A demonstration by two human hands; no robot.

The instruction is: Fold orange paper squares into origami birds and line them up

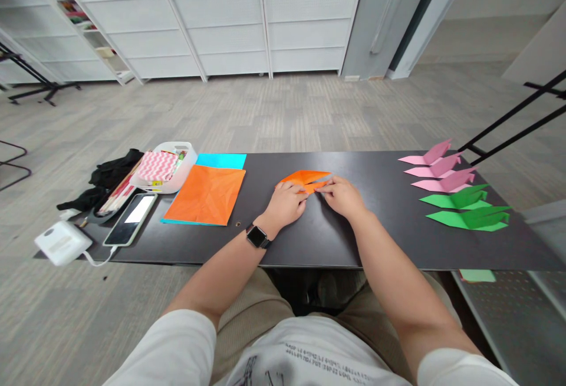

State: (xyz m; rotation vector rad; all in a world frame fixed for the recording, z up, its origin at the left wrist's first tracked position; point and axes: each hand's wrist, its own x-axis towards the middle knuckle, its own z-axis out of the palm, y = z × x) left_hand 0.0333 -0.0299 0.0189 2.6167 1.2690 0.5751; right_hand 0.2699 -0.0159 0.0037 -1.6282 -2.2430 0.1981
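Left end of the dark tabletop (380, 238): white charger box (63, 242), phone (131, 218) lying flat, black cloth (110, 175), white basket (183, 169) of craft bits. Next to that, a stack of paper sheets (206, 195), orange on top, blue underneath. Centre: orange folded paper (305, 178) flat on the tabletop, partly folded into a pointed shape. Left hand (286, 204), watch on the wrist, rests palm down with fingers curled on the paper's near left edge, pinning it. Right hand (342, 195) sits just beside it, fingertips pinched on the right flap. Looks like mid-fold, a crease being pressed. Next move likely needs edges lined up and firm pressure along the crease. Far right: three pink folded pieces (440, 168), then two green ones (469, 209), finished, well apart from the hands.
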